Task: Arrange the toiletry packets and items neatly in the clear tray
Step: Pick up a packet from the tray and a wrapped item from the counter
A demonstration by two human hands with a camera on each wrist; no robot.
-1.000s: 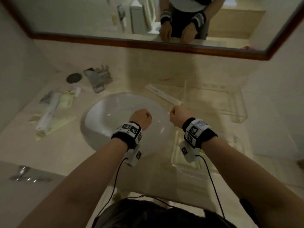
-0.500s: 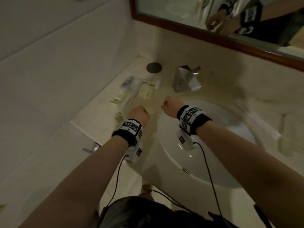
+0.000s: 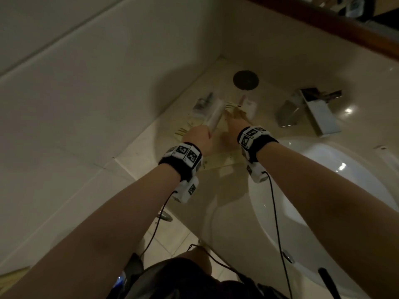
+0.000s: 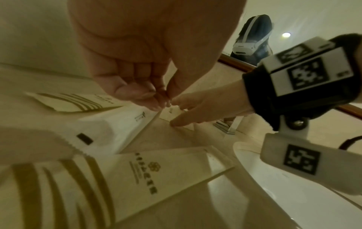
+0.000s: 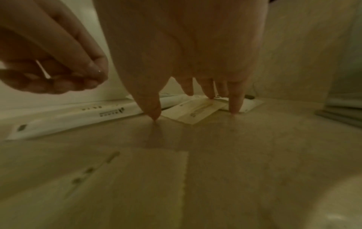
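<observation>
Blurring hides what the left hand (image 3: 197,138) pinches.

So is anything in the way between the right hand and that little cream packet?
Nothing visible. The right hand has its fingertips down on the counter, either side of the small cream packet.
</observation>
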